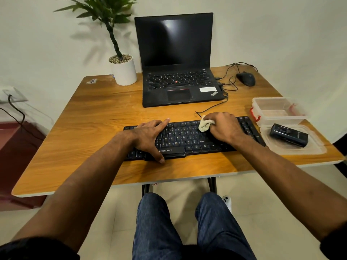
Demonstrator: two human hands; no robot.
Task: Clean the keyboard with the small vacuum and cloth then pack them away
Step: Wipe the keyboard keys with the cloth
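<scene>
A black keyboard lies across the front of the wooden table. My left hand rests flat on its left half, fingers straight, thumb at the front edge. My right hand grips a bunched pale cloth and holds it against the keys right of centre. The small black vacuum lies on a clear plastic lid at the right, beyond the keyboard's end.
A clear container with red clips stands behind the lid. An open black laptop sits at the back, with a mouse and loose cables to its right. A potted plant stands at the back left.
</scene>
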